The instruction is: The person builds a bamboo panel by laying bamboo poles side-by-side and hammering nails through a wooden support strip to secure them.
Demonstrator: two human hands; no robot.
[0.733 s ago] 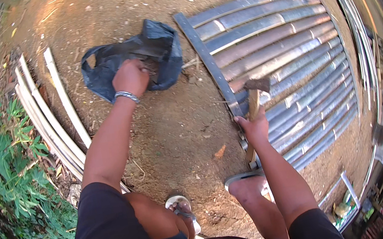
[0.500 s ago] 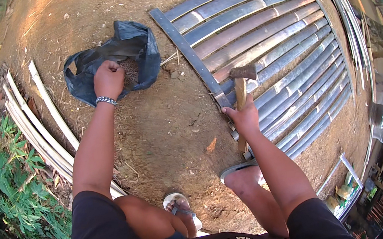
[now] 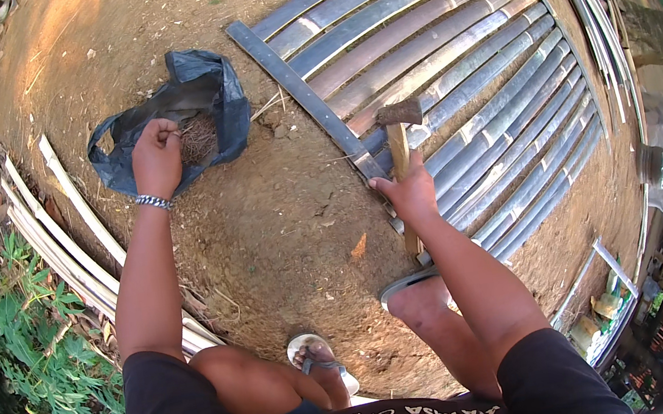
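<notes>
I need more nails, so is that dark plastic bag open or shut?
Open. The dark plastic bag gapes, a rusty tangle shows inside, and the left hand reaches into its mouth.

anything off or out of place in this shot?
Nothing stands out. Left hand is in the dark plastic bag at a rusty-looking clump, likely nails; right hand holds the hammer over the split-bamboo panel. Loose strips lie beside the grass.
</notes>
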